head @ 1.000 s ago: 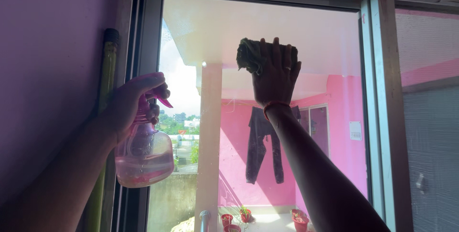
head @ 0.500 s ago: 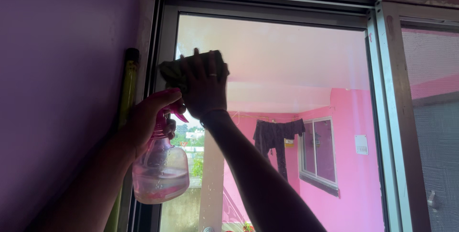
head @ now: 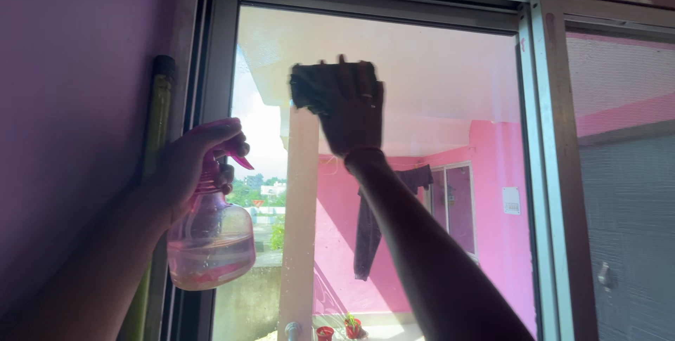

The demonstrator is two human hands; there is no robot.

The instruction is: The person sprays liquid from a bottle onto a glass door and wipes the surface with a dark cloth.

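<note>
Pointing windowward: upright spray bottle (head: 211,242) nozzle

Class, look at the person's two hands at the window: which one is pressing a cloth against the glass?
The right hand, raised high, presses the dark cloth flat against the glass. The left hand, lower, grips a pink spray bottle.

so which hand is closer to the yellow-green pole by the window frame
Left. The left hand grips the pink spray bottle right beside the pole, at the frame's left edge. The right hand presses a dark cloth on the glass, farther right.
</note>
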